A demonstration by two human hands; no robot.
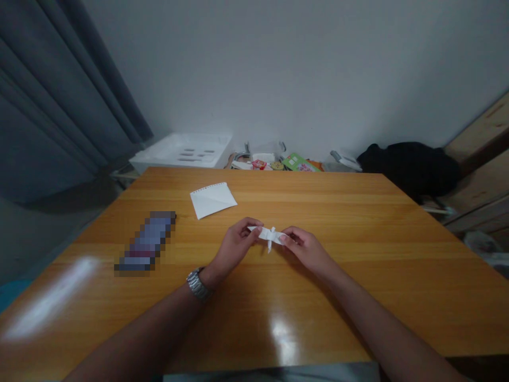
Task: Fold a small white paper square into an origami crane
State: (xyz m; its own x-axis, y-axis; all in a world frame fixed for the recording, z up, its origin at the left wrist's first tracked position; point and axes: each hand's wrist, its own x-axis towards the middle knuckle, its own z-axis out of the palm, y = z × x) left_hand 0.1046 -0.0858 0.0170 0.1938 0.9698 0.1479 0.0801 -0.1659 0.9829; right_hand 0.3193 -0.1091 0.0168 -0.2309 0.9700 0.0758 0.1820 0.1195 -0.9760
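Observation:
Between my two hands is a small folded white paper piece (271,235), with a narrow strip crossing its middle and sticking out above and below. My left hand (237,241) pinches its left end between thumb and fingers; a metal watch (198,285) is on that wrist. At the right end, the thumb and fingers of my right hand (304,245) close on the same paper. Both hands are just over the wooden table (358,212). Part of each paper end is hidden by the fingers.
A white sheet with a perforated edge (212,199) lies on the table beyond my left hand. Farther left is a pixelated, phone-like object (147,241). Behind the table are a white tray (178,151), assorted packets (298,163) and a black cloth-like bundle (409,164).

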